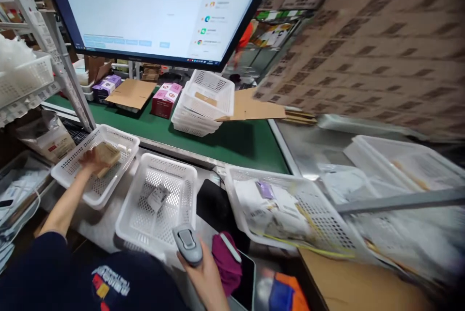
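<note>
Packing station under bright indoor light. Green-topped workbench [232,141] across the middle, steel surface [305,151] adjoining at right. Large lit monitor [160,6] hung overhead. White slotted shelving upright [54,49] at left. Tall wall of stacked printed cartons [381,44] at right, blurred. Metal racking [276,54] visible beyond, partly hidden.

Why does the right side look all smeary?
Head view: the right side, cardboard wall and baskets, is streaked with motion blur; the left hand on a box and the right hand holding the scanner look sharper; the monitor glares white.
</note>
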`<state>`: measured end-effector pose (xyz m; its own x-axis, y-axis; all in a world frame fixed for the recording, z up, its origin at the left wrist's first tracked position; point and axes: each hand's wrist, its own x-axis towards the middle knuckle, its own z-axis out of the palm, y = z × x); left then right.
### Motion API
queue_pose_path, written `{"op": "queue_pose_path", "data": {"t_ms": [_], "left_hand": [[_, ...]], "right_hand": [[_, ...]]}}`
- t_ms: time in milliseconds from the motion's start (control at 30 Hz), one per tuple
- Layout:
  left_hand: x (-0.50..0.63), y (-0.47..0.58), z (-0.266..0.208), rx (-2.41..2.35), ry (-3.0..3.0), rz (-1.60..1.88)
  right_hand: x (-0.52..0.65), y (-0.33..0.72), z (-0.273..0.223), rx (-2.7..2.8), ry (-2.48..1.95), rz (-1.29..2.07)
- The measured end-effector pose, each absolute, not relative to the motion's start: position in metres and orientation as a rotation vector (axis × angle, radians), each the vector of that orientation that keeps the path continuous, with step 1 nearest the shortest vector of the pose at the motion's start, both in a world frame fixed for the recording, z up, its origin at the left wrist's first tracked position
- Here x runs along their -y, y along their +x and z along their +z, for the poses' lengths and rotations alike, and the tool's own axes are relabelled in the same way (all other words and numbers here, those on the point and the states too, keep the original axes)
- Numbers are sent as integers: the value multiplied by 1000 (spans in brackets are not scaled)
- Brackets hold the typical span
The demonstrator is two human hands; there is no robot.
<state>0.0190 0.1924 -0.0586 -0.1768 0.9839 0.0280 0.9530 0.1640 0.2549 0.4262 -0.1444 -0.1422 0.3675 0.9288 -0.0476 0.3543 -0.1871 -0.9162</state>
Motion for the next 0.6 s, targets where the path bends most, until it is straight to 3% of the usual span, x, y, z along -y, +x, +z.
{"op": "queue_pose_path", "data": {"t_ms": [167, 300, 433, 600], "left_hand": [[-153, 84, -39, -2197, 2352, 593], [-121, 128, -33, -1752, 2730, 622], [-94, 163, -49, -1271, 2937, 529], [-73, 199, -94, -1045, 2862, 159]], "right_hand": [[84, 403, -34, 1519, -1521, 643], [53, 395, 16, 1604, -1484, 564], [53, 408, 18, 1469, -1592, 575], [107, 436, -41, 1135, -1704, 732]]}}
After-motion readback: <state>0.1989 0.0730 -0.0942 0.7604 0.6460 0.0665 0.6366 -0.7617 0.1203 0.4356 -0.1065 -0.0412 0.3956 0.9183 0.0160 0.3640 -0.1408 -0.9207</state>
